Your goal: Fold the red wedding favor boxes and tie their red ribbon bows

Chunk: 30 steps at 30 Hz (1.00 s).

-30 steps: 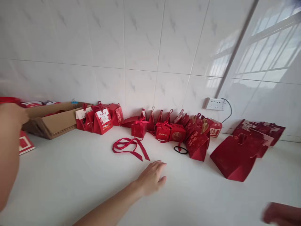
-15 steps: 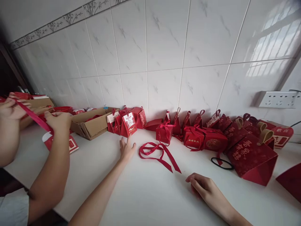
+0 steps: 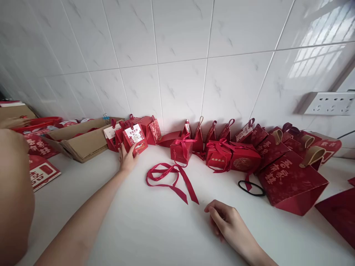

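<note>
Left hand at centre-left of frame, fingers spread open and touching the front of a small red gift box with a white label, which stands on the white desk near the tiled wall beside a flat cardboard carton. Right hand at lower centre-right rests on the desk, fingers loosely curled, holding nothing. It sits near the tail of a loose red ribbon.

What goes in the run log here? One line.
left hand: touching small red gift box | right hand: resting on white counter | red ribbon: loose between hands
</note>
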Available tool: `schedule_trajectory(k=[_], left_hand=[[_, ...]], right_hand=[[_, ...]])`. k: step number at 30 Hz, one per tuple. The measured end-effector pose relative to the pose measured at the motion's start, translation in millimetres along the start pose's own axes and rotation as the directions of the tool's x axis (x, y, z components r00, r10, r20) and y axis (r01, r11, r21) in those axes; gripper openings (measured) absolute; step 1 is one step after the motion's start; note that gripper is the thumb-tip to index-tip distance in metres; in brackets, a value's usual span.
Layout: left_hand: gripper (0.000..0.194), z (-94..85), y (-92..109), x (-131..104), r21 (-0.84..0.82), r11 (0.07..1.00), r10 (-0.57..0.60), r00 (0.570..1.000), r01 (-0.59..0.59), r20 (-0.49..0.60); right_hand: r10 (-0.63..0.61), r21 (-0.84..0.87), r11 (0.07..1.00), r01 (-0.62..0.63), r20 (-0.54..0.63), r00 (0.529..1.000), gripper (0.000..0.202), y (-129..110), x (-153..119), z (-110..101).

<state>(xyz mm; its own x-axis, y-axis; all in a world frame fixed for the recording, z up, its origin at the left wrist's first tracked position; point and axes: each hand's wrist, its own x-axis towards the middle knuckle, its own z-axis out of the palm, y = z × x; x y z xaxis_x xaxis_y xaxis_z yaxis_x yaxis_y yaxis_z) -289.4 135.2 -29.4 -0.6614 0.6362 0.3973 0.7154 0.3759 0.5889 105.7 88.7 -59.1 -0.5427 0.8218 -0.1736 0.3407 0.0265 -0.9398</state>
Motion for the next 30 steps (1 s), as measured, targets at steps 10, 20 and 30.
schedule_trajectory(k=[10,20,30], left_hand=[[0.031,-20.0,19,-22,-0.217,0.961,0.126,0.969,-0.173,-0.214],[0.019,-15.2,151,-144,-0.473,0.668,0.525,0.814,-0.575,-0.250],[0.011,14.1,136,-226,-0.684,0.479,0.854,0.474,-0.551,0.216]], right_hand=[[-0.047,-0.006,0.999,0.047,-0.019,0.999,0.025,-4,1,-1],[-0.280,0.121,0.907,0.404,-0.543,0.792,0.041,0,-11,-10],[-0.671,-0.320,0.711,0.627,-0.577,0.466,0.047,-1,-34,-57]])
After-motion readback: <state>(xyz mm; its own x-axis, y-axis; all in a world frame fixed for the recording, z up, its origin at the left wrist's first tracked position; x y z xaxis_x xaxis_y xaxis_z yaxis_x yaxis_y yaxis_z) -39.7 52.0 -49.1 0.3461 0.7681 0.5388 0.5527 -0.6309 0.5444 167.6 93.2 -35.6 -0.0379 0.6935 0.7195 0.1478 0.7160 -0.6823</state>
